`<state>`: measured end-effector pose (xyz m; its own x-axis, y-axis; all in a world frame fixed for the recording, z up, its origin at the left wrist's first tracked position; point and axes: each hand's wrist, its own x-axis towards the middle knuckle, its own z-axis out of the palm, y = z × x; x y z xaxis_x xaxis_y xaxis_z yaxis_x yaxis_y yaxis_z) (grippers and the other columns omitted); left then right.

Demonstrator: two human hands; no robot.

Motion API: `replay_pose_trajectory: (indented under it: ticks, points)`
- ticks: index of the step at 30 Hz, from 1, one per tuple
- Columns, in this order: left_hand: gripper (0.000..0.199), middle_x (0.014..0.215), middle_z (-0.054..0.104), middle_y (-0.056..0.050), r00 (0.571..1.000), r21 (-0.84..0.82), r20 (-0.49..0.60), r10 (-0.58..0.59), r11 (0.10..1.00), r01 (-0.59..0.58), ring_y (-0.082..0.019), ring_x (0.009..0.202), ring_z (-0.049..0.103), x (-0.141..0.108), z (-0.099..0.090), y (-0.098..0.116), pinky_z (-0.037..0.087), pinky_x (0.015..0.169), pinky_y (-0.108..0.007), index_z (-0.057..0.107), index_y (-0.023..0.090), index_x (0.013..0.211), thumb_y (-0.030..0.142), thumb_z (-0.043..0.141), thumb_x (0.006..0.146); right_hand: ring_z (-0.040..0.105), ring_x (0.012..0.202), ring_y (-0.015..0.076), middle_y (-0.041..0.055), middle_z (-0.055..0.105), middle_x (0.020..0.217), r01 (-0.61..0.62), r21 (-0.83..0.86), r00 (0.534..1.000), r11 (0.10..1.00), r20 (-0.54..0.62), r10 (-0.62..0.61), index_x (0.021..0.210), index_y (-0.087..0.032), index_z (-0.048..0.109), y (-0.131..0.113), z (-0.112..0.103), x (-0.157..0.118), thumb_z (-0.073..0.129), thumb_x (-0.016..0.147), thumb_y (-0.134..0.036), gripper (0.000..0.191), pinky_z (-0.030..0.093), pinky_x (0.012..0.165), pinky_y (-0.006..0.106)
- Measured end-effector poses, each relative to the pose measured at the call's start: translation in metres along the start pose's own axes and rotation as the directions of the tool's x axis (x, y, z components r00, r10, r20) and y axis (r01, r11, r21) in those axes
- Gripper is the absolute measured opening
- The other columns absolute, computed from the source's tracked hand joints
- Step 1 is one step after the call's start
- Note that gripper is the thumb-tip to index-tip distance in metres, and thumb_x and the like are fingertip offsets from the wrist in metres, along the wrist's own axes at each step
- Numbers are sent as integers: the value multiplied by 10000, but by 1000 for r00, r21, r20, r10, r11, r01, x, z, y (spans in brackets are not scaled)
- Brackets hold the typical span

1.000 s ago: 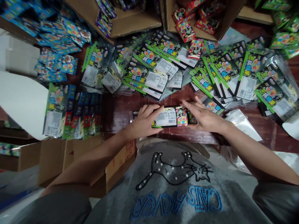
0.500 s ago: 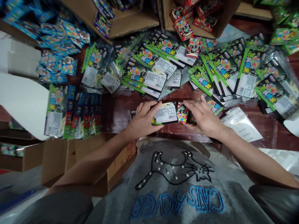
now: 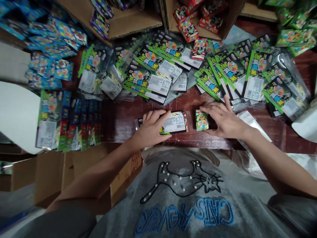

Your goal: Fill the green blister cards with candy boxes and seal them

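My left hand (image 3: 152, 127) grips a clear plastic bag with a black and green printed card (image 3: 174, 122) in it, flat on the table edge. A sliver of a red box shows at the card's right end, inside the bag. Just right of the bag's mouth lies a small green candy box (image 3: 202, 120). My right hand (image 3: 220, 119) has thumb and fingers about that box's right side, closed on it. The palm hides part of what lies beneath the right hand.
Bagged cards (image 3: 148, 74) lie in heaps along the back. Open cartons (image 3: 138, 29) hold purple and red boxes (image 3: 187, 28); green boxes (image 3: 296, 36) are at far right, blue boxes (image 3: 49, 71) at left. Filled packs (image 3: 51, 119) stand in a row at left.
The red box has gone into the bag beside the card. My right hand has moved right, and a green box now shows at its fingers. The camera view has shifted slightly.
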<state>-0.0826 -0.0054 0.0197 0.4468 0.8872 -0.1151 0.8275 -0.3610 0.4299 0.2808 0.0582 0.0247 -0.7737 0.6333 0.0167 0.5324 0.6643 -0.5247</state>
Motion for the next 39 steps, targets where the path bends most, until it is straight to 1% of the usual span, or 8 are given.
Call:
replay_pose_trajectory:
  ticks: [12, 19, 23, 27, 30, 33, 35, 39]
  points:
    - [1019, 1553, 514, -180, 988, -56, -63, 143, 988, -146, -390, 1438, 513, 16, -1, 17, 404, 1184, -504, 326, 217, 1694, 365, 857, 838, 575, 1452, 372, 120, 622, 1577, 151, 107, 986, 983, 55, -157, 1597, -281, 544, 5, -24, 29, 759, 937, -477, 721, 216, 1320, 735]
    - [1117, 1540, 500, -149, 993, -138, -121, 11, 990, -27, -399, 1456, 511, 27, 0, 31, 423, 1226, -559, 328, 286, 1693, 333, 940, 760, 542, 1492, 415, 175, 573, 1620, 151, 133, 987, 980, 28, -156, 1638, -230, 499, 0, -38, 38, 747, 971, -477, 753, 267, 1311, 749]
    - [1144, 1559, 470, -134, 959, -390, -231, -163, 919, 63, -379, 1447, 527, 40, 12, 47, 466, 1232, -560, 272, 337, 1712, 394, 946, 789, 546, 1501, 393, 129, 513, 1677, 14, 368, 987, 930, -156, 46, 1658, -314, 447, -1, -26, 33, 869, 862, -566, 936, 473, 1247, 614]
    - [772, 1625, 480, -122, 911, -644, -364, -192, 759, -98, -331, 1485, 523, 61, 35, 70, 455, 1255, -558, 246, 364, 1709, 336, 646, 1049, 736, 1109, 234, 53, 726, 1292, -94, 679, 898, 728, -257, 356, 1436, -339, 607, -1, -1, 26, 778, 975, -468, 508, 637, 979, 411]
    - [664, 1595, 537, -123, 933, -765, -327, -152, 622, -167, -308, 1424, 588, 69, 46, 75, 522, 1192, -515, 363, 326, 1638, 325, 655, 1041, 721, 1065, 216, 35, 759, 1148, -148, 691, 857, 708, -268, 441, 1217, -301, 716, -4, 11, 20, 741, 1005, -453, 262, 602, 1019, 416]
    - [548, 1302, 692, -94, 960, -856, -236, -148, 499, -133, -230, 1131, 714, 73, 42, 65, 623, 953, -375, 492, 268, 1473, 337, 732, 986, 718, 1122, 226, 49, 767, 1196, -191, 672, 833, 716, -274, 480, 1227, -294, 722, -14, 19, 12, 734, 1008, -450, 268, 589, 1049, 435]
    - [377, 1142, 717, -60, 965, -873, -184, -187, 483, -72, -187, 997, 712, 78, 33, 54, 610, 857, -316, 569, 246, 1316, 372, 717, 992, 703, 1209, 232, 58, 739, 1277, -177, 717, 769, 675, -327, 549, 1356, -320, 648, -23, 26, 10, 754, 988, -452, 405, 613, 1006, 411]
    - [216, 1238, 747, -83, 960, -885, -98, -262, 464, 36, -195, 1074, 719, 90, 15, 41, 601, 904, -346, 647, 234, 1115, 432, 645, 1028, 721, 1149, 214, 37, 737, 1199, -141, 796, 650, 588, -374, 662, 1325, -331, 637, -38, 39, 15, 760, 974, -463, 394, 624, 970, 388]
